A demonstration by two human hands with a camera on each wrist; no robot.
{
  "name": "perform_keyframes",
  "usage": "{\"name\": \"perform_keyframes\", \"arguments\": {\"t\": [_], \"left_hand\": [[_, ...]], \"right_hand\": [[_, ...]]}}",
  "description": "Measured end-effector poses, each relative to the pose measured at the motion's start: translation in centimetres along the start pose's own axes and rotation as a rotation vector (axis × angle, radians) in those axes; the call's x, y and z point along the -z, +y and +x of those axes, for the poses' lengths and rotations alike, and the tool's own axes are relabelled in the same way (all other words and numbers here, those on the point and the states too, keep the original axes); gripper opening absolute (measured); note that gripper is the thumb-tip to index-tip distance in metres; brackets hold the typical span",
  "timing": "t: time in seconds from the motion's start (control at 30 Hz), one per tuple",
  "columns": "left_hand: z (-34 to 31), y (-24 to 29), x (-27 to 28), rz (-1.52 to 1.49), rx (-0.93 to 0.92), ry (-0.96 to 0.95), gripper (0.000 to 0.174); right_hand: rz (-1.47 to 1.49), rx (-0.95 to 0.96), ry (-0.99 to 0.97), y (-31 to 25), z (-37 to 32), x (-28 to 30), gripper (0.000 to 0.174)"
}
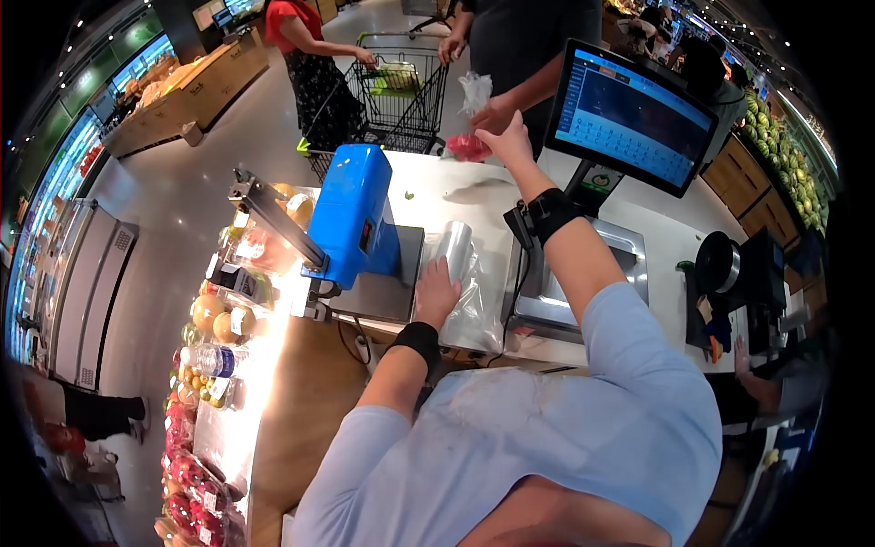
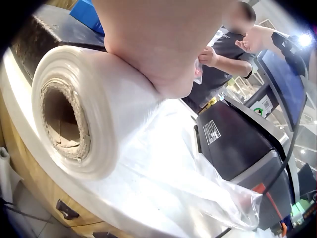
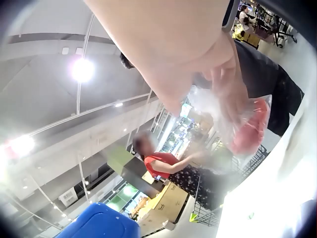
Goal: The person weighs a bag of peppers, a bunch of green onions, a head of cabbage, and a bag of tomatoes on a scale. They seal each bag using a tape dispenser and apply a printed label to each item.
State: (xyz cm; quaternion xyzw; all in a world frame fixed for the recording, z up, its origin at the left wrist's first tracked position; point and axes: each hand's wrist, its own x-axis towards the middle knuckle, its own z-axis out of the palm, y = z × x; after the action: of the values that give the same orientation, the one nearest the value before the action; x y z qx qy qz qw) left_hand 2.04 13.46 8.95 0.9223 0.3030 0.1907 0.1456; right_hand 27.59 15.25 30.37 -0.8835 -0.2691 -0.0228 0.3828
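Note:
My left hand (image 1: 438, 294) lies on a roll of clear plastic bags (image 1: 455, 241) on the counter, its fingers spread over the film. In the left wrist view the cardboard core of the roll (image 2: 63, 119) faces the camera, and the loose film (image 2: 173, 183) trails off it. My right hand (image 1: 512, 144) reaches across the counter, its fingers loosely bent and apart from the bag in the left wrist view. Close by it, another person's hand (image 3: 230, 94) holds a clear plastic bag with something red (image 3: 251, 129) inside.
A touchscreen (image 1: 629, 118) stands beside my right arm, above a metal scale plate (image 1: 629, 244). Left of the roll is a blue machine (image 1: 351, 214). Packed fruit (image 1: 219, 319) lines the left edge. A shopping cart (image 1: 392, 100) and two people are across the counter.

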Motion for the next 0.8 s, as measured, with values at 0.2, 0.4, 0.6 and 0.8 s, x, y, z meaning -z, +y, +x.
{"name": "perform_keyframes", "arguments": {"t": [0.2,0.4,0.6,0.8], "left_hand": [[0.2,0.2,0.6,-0.067,0.038,-0.042,0.058],[0.5,-0.1,0.5,-0.088,0.075,-0.068,0.058],[0.6,-0.5,0.2,-0.088,0.064,-0.037,0.059],[0.5,0.0,1.1,-0.088,0.076,-0.043,0.058]], "right_hand": [[-0.239,-0.092,-0.15,0.8,0.5,-1.9,0.109],[-0.438,0.011,-0.232,5.3,2.3,-7.2,0.108],[-0.217,0.187,-0.33,8.4,5.4,-11.4,0.057],[0.414,-0.054,-0.298,3.9,2.1,-5.6,0.031]]}}
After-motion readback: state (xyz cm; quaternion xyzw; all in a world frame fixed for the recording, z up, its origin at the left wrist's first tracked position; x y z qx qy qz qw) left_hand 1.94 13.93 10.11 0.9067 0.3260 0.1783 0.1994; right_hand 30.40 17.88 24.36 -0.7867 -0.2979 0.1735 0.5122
